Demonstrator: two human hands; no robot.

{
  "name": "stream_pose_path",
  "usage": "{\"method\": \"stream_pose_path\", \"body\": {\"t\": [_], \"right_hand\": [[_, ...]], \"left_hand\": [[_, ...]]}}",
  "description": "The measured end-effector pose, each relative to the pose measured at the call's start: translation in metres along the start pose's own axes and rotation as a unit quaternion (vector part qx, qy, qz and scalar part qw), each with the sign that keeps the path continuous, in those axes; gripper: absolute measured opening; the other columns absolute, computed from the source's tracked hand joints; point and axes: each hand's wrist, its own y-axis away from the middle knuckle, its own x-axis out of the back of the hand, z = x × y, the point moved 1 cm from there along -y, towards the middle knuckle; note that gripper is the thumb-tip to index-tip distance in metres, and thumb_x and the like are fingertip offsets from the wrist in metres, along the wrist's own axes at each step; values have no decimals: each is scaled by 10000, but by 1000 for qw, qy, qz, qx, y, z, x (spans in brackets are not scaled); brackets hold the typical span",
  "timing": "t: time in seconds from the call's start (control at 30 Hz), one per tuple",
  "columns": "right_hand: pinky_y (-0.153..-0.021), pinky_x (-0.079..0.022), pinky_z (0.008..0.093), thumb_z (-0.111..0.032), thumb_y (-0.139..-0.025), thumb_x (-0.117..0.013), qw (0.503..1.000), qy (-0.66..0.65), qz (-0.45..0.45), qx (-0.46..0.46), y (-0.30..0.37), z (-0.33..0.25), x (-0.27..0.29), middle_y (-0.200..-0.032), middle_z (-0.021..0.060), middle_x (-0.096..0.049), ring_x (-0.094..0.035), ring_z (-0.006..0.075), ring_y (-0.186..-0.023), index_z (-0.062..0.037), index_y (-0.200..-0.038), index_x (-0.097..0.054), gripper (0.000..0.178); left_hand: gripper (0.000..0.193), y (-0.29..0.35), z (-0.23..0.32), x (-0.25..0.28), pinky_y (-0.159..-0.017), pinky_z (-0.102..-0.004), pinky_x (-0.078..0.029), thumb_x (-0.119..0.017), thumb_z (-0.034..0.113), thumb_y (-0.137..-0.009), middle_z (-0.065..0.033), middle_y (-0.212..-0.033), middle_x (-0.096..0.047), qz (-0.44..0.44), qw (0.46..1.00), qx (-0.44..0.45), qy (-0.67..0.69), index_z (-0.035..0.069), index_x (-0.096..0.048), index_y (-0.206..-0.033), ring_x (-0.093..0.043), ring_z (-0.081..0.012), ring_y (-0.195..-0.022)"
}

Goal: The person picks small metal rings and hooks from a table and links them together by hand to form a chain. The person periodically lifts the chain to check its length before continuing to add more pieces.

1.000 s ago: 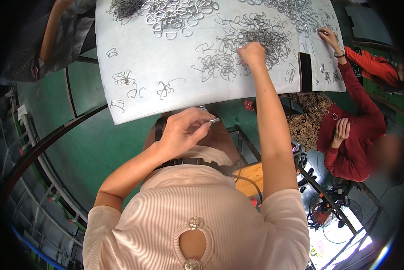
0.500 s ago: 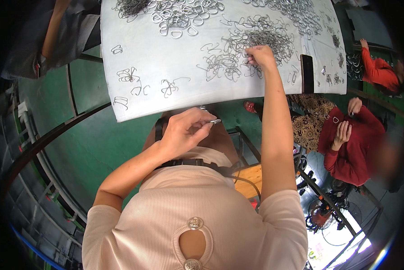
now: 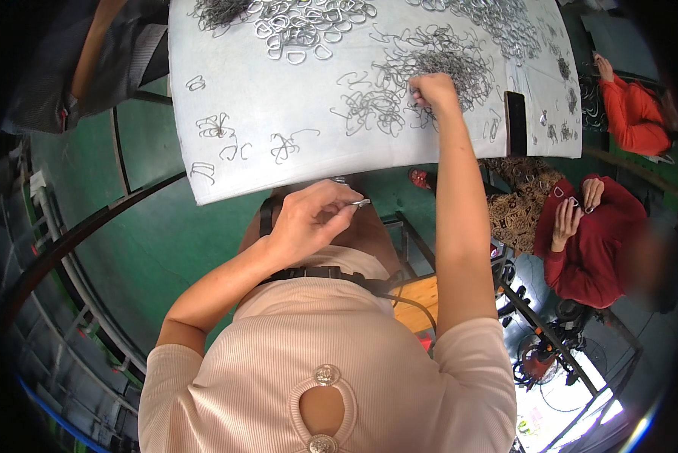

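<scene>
My left hand (image 3: 309,219) is held in front of my waist, just off the table's near edge, with thumb and index finger pinched together. Between those fingertips pokes out a small silver metal piece (image 3: 362,202), seen edge-on. On the table my right hand (image 3: 434,90) reaches to the left side of a pile of thin bent wire pieces (image 3: 463,72). Its fingers are curled closed, and what they hold, if anything, is hidden. A looser cluster of the same bent wires (image 3: 373,113) lies to the left of this hand.
The white-covered table (image 3: 278,98) also bears silver D-shaped rings (image 3: 301,30), a dark wire heap (image 3: 220,11), small wire groups (image 3: 214,126) at left and a black phone (image 3: 515,124) at right. A co-worker in dark red (image 3: 596,241) and another in orange (image 3: 630,113) are at the right.
My right hand has shifted very slightly left and up at the wire pile, its fingers more curled. My left hand stays put. The co-worker in dark red has brought both hands closer together.
</scene>
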Motion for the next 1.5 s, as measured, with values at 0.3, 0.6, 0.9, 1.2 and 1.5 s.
{"method": "stream_pose_path", "body": {"t": [0.3, 0.6, 0.9, 1.2, 1.5], "right_hand": [[-448, -327, 149, -125, -879, -611, 924, -315, -217, -8, 20, 20, 41, -740, -26, -505, -432, 39, -548, -56, -897, -560, 88], [-515, -420, 214, -177, -758, -703, 893, 53, -413, 169, 106, -36, -100, -703, 12, -607, -537, 78, -602, -72, -845, -675, 139], [-703, -513, 335, -193, -732, -706, 875, 182, -211, 397, 93, -41, -127, -961, 118, -671, -642, 217, -724, -48, -944, -688, 257], [-805, -498, 391, -282, -793, -653, 946, 265, 97, 161, -21, -58, -11, -968, 97, -687, -641, 273, -936, -152, -935, -716, 202], [-820, -490, 421, -214, -833, -581, 923, 325, 74, 194, -26, -58, -29, -1017, 202, -648, -621, 331, -989, 11, -983, -654, 279]], "left_hand": [[148, 2, 0, -1, -692, -256, -561, -609, -24, -810, -95, -913, -645, 13, 1000, -6, 12, -16, -637, -955, -655, -151, -784], [160, 7, -1, -1, -613, -240, -535, -610, -17, -801, -81, -876, -631, -4, 999, -27, -19, 4, -641, -957, -631, -134, -693], [171, 9, -3, -6, -624, -244, -550, -608, -22, -796, -88, -877, -628, -13, 1000, -14, 3, 5, -634, -964, -636, -145, -711], [184, 5, -10, -12, -649, -241, -551, -605, -49, -802, -97, -914, -647, -11, 1000, -24, 15, -10, -631, -980, -640, -132, -756], [174, -2, -12, -14, -664, -266, -565, -611, -19, -804, -95, -867, -627, -3, 999, -49, -10, 11, -623, -975, -644, -183, -732]]}}
